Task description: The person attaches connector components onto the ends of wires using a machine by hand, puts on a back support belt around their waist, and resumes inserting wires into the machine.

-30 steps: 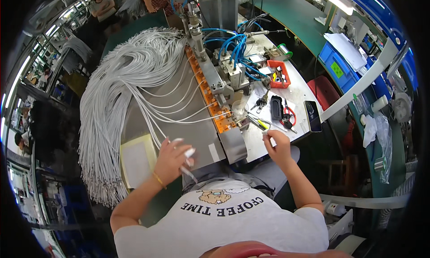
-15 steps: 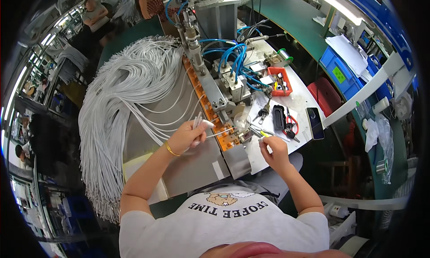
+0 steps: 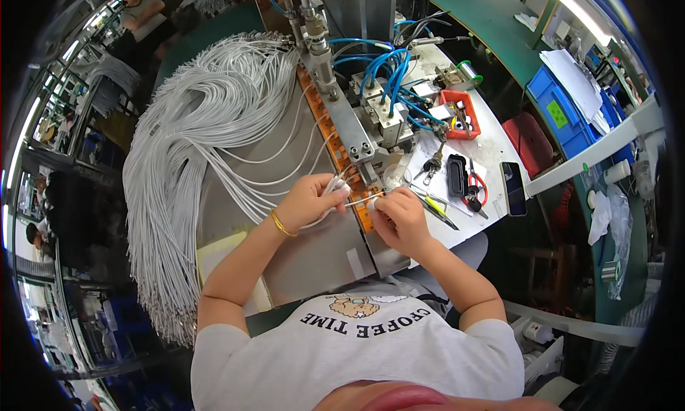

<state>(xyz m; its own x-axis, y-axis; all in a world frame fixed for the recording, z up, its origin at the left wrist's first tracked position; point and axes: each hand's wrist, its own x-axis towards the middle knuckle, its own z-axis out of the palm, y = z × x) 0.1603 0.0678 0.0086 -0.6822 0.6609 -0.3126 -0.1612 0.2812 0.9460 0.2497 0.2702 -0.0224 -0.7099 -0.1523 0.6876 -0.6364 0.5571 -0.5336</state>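
Note:
My left hand [image 3: 312, 200], with a gold bracelet at its wrist, is closed around a few white cables [image 3: 332, 186] beside the orange fixture strip [image 3: 320, 114]. One cable runs from there across the strip toward my right hand [image 3: 403, 221]. That hand is closed in a pinch at the cable's end, just right of the strip; the tip itself is hidden by my fingers. White covers show on some fingertips. Above both hands stands the metal press bar [image 3: 347, 134] of the machine. Several more cables lie over the steel plate [image 3: 292, 268] toward a large white cable bundle [image 3: 168, 147].
Tweezers and a yellow-green tool [image 3: 437, 210] lie right of my right hand. Beyond are a black case [image 3: 457, 175], red-handled scissors [image 3: 481, 191], a phone [image 3: 513, 188], and a red tray [image 3: 460, 115]. Blue air hoses [image 3: 385, 72] loop behind the press.
My right hand has moved left from beside the tools to the cable end at the orange strip. My left hand has shifted slightly right and up. The whole view has shifted a little.

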